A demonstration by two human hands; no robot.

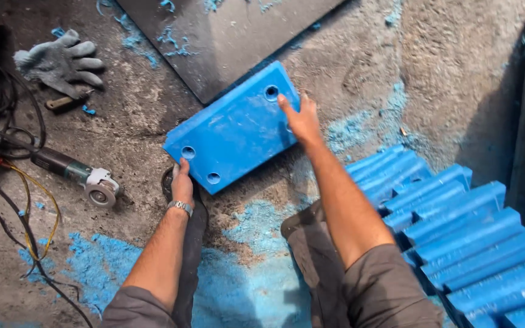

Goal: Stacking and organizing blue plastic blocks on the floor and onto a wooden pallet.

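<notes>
A thick blue plastic block with round holes near its corners lies tilted on the dusty concrete floor. My left hand, with a metal watch on its wrist, grips the block's near left edge. My right hand holds the far right edge, its index finger stretched toward one hole. Both arms reach forward over my knees in grey trousers.
A row of similar blue blocks stands on edge at the right. An angle grinder with cables lies at the left, a grey work glove behind it. A dark sheet lies beyond the block. Blue shavings cover the floor.
</notes>
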